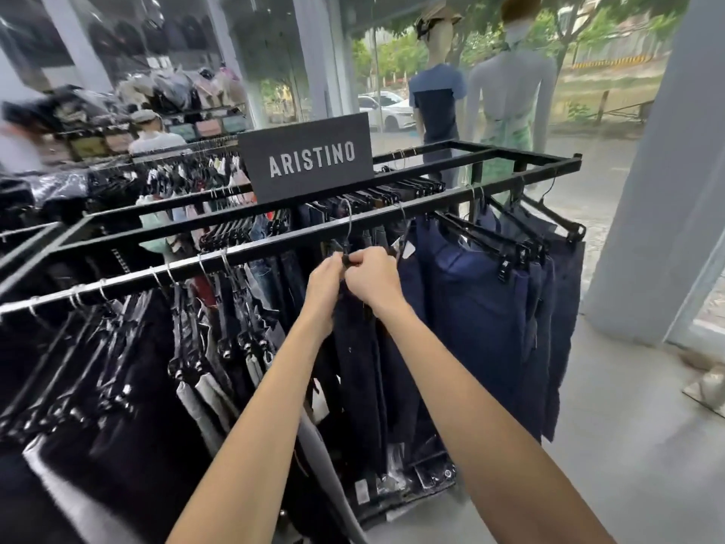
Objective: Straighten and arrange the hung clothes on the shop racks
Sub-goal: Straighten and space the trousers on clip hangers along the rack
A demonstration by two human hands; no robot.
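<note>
Hands meet just under the black rack rail (274, 245). The left hand (325, 277) and the right hand (374, 279) both have their fingers (368, 256) curled and clamped on the top of a black clip hanger (345, 259). Its wire hook (348, 214) loops over the rail straight above the fingers. The dark trousers (359, 367) it carries hang directly below them, between the two forearms. Just right of the fingers a tight row of navy trousers (470, 308) crowds the rail on its own hangers. Left of them, darker garments (129, 347) press in close along the same rail. Beyond the fingers, on top of the rack, stands a black sign reading ARISTINO (310, 159). Farther off, two mannequins (437, 96) stand at the shop window, with a grey pillar (651, 190) well off to the right.
</note>
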